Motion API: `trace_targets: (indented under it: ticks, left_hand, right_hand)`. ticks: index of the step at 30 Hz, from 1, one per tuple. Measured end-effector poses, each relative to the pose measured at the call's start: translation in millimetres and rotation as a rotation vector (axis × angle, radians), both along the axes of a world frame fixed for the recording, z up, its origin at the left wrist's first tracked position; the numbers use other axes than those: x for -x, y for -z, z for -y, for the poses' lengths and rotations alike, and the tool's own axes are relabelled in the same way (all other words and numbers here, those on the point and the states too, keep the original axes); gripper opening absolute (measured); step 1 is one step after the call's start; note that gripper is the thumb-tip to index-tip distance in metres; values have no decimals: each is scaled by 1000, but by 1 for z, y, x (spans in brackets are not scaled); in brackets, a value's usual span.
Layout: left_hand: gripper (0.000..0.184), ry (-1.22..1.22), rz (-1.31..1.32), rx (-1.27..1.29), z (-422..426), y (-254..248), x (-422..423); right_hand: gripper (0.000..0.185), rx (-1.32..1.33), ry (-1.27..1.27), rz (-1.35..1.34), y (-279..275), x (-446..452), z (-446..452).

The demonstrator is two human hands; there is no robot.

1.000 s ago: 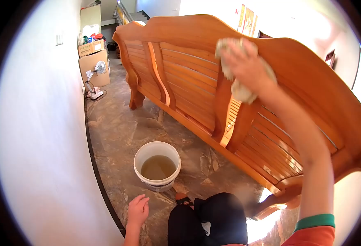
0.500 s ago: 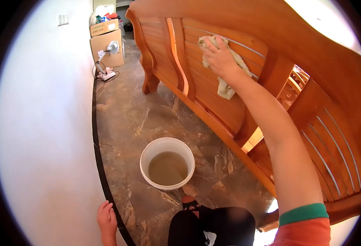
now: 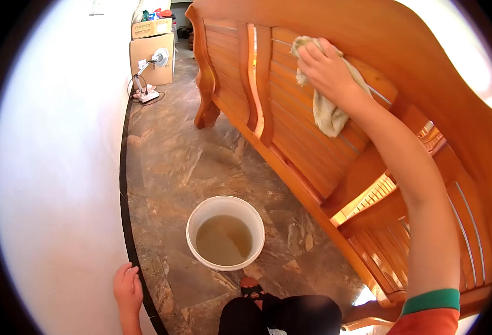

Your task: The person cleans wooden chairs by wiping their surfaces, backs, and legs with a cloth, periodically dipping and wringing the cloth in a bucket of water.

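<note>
My right hand presses a damp-looking pale cloth against the slatted back of a varnished wooden bench. The fingers are closed over the cloth's upper part, and its lower end hangs free below the palm. My left hand is at the lower left beside the white wall, holding nothing, its fingers loosely bent and slightly apart. A white bucket of murky brownish water stands on the floor between the wall and the bench, in front of my feet.
Cardboard boxes are stacked along the wall at the far end, the top one filled with colourful items. A small white fan-like device with a cable sits on the stone-patterned floor. The bench runs along my right side.
The view has shifted, so the bench and my right arm appear further right. My right hand still presses the cloth to the slats, and my left hand stays by the wall.
</note>
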State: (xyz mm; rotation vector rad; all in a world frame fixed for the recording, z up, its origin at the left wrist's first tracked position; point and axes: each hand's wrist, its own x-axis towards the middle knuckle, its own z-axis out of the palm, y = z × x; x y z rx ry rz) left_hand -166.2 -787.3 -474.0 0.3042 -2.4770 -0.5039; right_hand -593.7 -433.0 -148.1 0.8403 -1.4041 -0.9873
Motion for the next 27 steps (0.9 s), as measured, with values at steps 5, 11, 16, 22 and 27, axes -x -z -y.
trace_targets:
  ticks: [5, 11, 16, 22, 27]
  left_hand:
    - [19, -186, 91, 200, 46, 16, -22]
    - [20, -162, 131, 306, 48, 15, -22]
    - [19, -152, 141, 323, 48, 19, -25]
    - [19, -150, 172, 334, 45, 20, -23]
    - [19, -160, 216, 261, 46, 22, -25]
  right_hand:
    - [24, 51, 153, 72, 2, 87, 79]
    - [34, -3, 294, 180, 55, 98, 76]
    - [36, -429, 510, 242, 186, 46, -9]
    - [25, -365, 487, 764, 252, -32, -134]
    - [57, 104, 309, 111, 85, -86, -65]
